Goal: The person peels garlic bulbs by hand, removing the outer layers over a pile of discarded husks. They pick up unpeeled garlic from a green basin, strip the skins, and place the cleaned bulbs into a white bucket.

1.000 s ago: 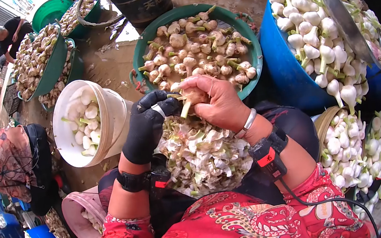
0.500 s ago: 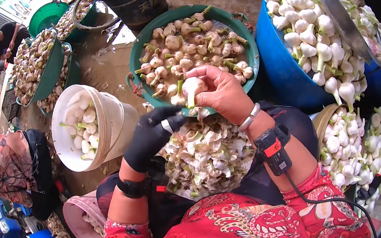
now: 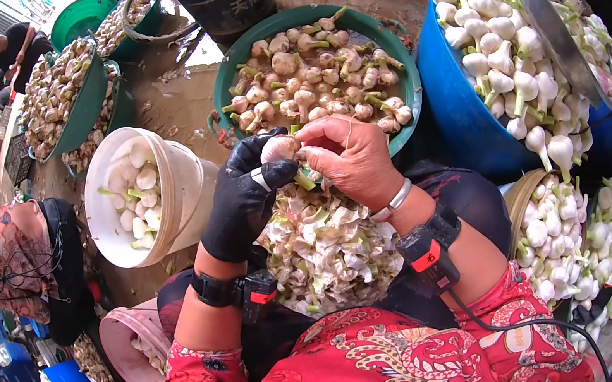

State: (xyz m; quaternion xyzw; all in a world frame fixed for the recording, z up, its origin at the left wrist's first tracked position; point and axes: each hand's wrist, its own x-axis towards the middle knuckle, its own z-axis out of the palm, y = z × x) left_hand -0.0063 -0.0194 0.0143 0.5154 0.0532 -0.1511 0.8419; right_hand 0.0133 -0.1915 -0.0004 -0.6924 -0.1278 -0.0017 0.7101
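Observation:
My left hand (image 3: 242, 192), in a black glove with a pale band on one finger, is closed round a garlic bulb (image 3: 280, 148) with a short green stem. My right hand (image 3: 352, 157), bare with a bracelet at the wrist, pinches at the right side of the same bulb; its fingertips partly hide what they grip there. Below both hands lies a heap of peeled garlic skins (image 3: 330, 254) between my knees. Just beyond the hands stands a green basin (image 3: 225, 69) of unpeeled garlic bulbs (image 3: 305, 99) in brownish water.
On the left is a white bucket (image 3: 181, 185) of peeled bulbs, with a pink bucket (image 3: 120, 342) below it. A blue tub (image 3: 440, 78) heaped with white garlic stands right, a metal basin (image 3: 551, 16) leaning there. A black bucket (image 3: 221, 7) is behind. Another person (image 3: 20, 47) is far left.
My left hand has come up and closed on the garlic bulb that my right hand was holding. The bulb has shifted left, and my right fingers now pinch its side.

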